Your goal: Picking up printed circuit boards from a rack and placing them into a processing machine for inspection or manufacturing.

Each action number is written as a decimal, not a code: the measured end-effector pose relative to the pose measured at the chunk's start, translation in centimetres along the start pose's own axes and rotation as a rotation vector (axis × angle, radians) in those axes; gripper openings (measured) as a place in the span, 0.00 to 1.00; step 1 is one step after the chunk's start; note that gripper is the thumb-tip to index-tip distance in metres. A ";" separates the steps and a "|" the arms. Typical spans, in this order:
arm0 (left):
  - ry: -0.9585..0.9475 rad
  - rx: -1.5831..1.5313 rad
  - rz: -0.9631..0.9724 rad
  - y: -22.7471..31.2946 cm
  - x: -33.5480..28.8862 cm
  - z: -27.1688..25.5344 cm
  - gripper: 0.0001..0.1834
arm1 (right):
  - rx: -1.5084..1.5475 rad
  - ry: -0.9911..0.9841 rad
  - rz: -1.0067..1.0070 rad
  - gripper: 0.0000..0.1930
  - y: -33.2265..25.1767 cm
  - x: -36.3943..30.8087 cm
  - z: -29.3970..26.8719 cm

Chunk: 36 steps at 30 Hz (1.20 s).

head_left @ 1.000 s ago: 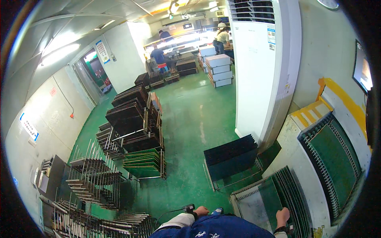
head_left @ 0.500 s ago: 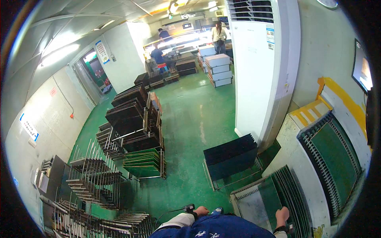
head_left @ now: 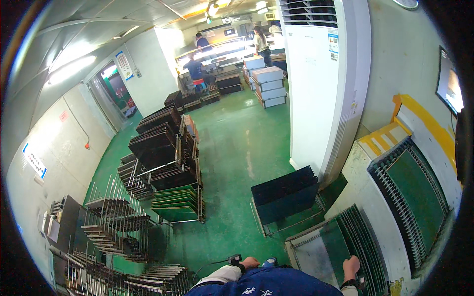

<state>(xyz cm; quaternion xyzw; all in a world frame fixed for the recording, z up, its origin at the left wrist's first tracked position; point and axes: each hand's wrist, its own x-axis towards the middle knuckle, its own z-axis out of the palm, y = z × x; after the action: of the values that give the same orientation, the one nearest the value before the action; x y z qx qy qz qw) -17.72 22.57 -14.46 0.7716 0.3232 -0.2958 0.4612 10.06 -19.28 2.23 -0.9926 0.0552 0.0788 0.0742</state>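
Observation:
My right hand (head_left: 351, 268) is closed at the near edge of a dark green panel (head_left: 336, 242). That panel leans at the front of several similar upright panels (head_left: 364, 237) in a low rack (head_left: 291, 246) at the lower right. Whether the fingers pinch the panel's edge is hidden. Close in front of my body, my left hand (head_left: 250, 262) has its fingers curled, and I cannot make out anything in them. A small dark device (head_left: 235, 258) with a cable sits at the left wrist. A pale flat surface (head_left: 314, 254) shows beside the green panel.
Ahead right stands a rack of black panels (head_left: 285, 195), beside a tall white air conditioner (head_left: 316, 93). A machine with a green panel between toothed rails (head_left: 418, 185) is at far right. Racks of dark boards (head_left: 155, 145) and metal-rod racks (head_left: 116, 222) line the left. Several people work at the back.
My hands keep almost the same place and pose. The view has shifted slightly. In the background, a standing person has moved left, and another figure shows behind.

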 end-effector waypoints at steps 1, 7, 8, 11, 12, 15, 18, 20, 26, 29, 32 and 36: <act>0.003 -0.002 -0.001 -0.3 0.1 0.0 0.21 | -0.003 -0.004 -0.007 0.12 -0.2 0.0 -0.1; -0.051 0.220 0.152 1.7 -1.2 -1.0 0.21 | -0.013 0.020 0.025 0.12 0.2 0.0 -0.2; -0.048 0.231 0.169 1.8 -1.4 -1.1 0.21 | -0.012 0.019 0.023 0.12 0.1 0.1 -0.2; -0.052 0.181 0.142 1.8 -1.6 -1.2 0.21 | -0.020 0.003 0.015 0.12 0.0 0.1 -0.3; -0.058 0.120 0.099 1.8 -1.6 -1.2 0.21 | -0.011 -0.006 0.021 0.12 -0.1 0.1 -0.3; -0.036 -0.016 0.048 1.1 -1.1 -0.9 0.21 | -0.001 -0.013 0.026 0.12 -0.4 0.1 -0.6; -0.028 -0.054 -0.003 1.5 -1.1 -0.8 0.21 | -0.004 0.000 0.032 0.12 -0.3 0.1 -0.5; -0.026 -0.054 -0.007 1.7 -1.3 -0.8 0.21 | -0.006 0.008 0.032 0.12 -0.1 0.3 -0.4; 0.000 -0.069 -0.036 1.5 -1.1 -0.6 0.16 | -0.021 0.038 0.033 0.12 -0.4 0.1 -0.8; 0.006 -0.064 -0.031 1.0 -0.6 -0.4 0.16 | -0.024 -0.002 0.049 0.12 -0.7 0.1 -1.1; 0.012 -0.079 -0.033 0.7 -0.3 -0.1 0.15 | -0.030 0.018 0.005 0.12 -0.5 0.2 -1.1; 0.006 0.089 0.107 1.4 -0.6 -0.4 0.16 | -0.022 -0.010 0.039 0.12 -0.7 -0.1 -1.7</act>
<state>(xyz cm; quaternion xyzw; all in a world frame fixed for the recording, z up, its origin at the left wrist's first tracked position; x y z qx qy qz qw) -16.98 22.30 -13.07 0.8086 0.2693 -0.2824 0.4404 10.35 -18.84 4.02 -0.9916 0.0733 0.0860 0.0623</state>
